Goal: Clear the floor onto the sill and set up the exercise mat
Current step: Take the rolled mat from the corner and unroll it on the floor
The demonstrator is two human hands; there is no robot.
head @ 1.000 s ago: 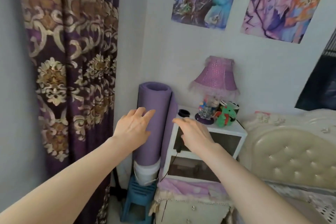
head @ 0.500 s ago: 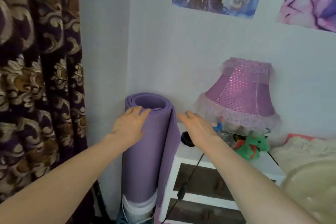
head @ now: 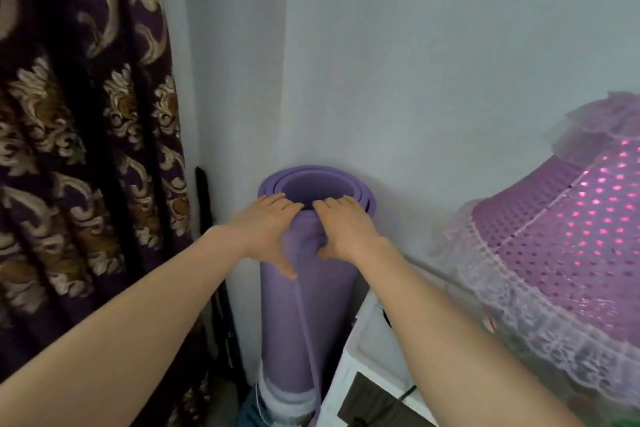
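Note:
A rolled purple exercise mat [head: 304,319] stands upright in the corner against the pale wall, its open top end facing me. My left hand [head: 268,229] wraps the upper left side of the roll, fingers over the rim and thumb down the front. My right hand [head: 343,229] grips the upper right side the same way. Both hands touch the mat near its top edge. The mat's loose outer edge runs down the front. Its foot sits in something white and is partly hidden.
A dark purple curtain [head: 86,166] with gold patterns hangs at the left. A white bedside cabinet [head: 360,371] stands right beside the mat, carrying a pink lace-trimmed lamp shade [head: 561,243]. A black cable [head: 407,392] hangs over the cabinet front. A dark strap [head: 207,204] hangs between curtain and mat.
I have stepped closer. My left hand stayed on the roll's top; my right hand moved left from above the cabinet onto the mat, and both hands now grip it.

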